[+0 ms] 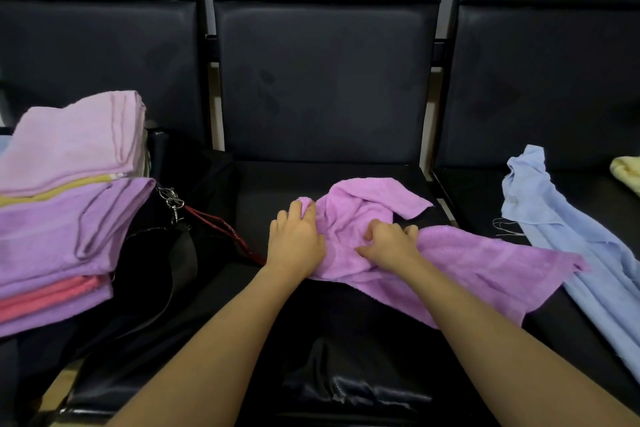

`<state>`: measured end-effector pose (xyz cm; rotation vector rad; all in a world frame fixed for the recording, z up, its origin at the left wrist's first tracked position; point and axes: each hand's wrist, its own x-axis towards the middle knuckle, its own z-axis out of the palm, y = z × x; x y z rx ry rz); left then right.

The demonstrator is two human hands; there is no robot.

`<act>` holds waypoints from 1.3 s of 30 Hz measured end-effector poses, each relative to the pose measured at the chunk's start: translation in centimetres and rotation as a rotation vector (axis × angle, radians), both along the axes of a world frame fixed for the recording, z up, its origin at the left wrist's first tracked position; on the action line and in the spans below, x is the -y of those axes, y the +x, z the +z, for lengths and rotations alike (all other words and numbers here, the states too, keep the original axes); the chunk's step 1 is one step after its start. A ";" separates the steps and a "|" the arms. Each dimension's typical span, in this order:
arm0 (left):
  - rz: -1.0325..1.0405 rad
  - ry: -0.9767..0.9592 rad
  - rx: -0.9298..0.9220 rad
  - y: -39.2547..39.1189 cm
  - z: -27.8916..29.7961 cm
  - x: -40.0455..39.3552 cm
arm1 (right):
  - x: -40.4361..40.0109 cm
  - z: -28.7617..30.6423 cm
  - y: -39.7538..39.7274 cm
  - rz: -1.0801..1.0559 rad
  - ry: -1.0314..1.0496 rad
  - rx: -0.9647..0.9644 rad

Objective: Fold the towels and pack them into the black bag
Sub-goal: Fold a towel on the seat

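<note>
Both forearms reach in from the near edge over a black seat [277, 191]. On it lies a crumpled purple towel [450, 263], spread toward the right. Left hand [296, 239] has its fingers curled over the towel's far-left edge, grasping it; right hand [389, 241] pinches a bunch of cloth near the middle. I judge the two grips are meant to pull the towel flat for a first fold. At left, a stack of folded towels [65, 204] sits on what looks like the black bag [156, 270], its clip [171, 203] and strap showing, probably kept close for packing. On the right seat a blue towel [561, 236] lies unfolded and a yellow one [627, 172] peeks in at the edge, likely waiting their turn
</note>
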<state>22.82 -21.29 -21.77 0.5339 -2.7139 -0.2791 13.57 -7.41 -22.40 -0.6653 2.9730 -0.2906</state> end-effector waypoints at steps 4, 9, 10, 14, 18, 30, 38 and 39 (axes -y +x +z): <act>-0.007 0.018 0.022 0.2 0.0 0.2 | 0.2 -0.4 0.0 -0.009 -0.003 -0.017; 0.088 -0.062 -0.014 0.2 1.3 0.6 | -0.2 1.5 0.0 -0.093 -0.564 -0.227; 0.095 -0.076 -0.039 0.2 1.5 0.7 | -0.2 2.4 0.1 -0.109 -0.675 -0.251; -0.027 -0.049 -0.299 -0.1 1.8 0.6 | 0.0 5.0 0.6 -0.114 -1.006 -0.273; -0.226 0.094 -0.366 0.4 2.9 -0.9 | 0.2 6.6 1.5 0.100 -1.088 -0.196; -0.178 0.523 -0.458 1.0 4.8 -2.2 | -0.9 9.3 3.6 0.484 -1.061 0.207; -0.085 0.530 -0.585 1.2 5.2 -1.4 | -1.3 7.2 2.8 0.169 -1.001 0.355; -0.090 0.528 -0.583 1.2 5.1 -1.4 | -1.4 6.9 2.7 0.156 -0.962 0.348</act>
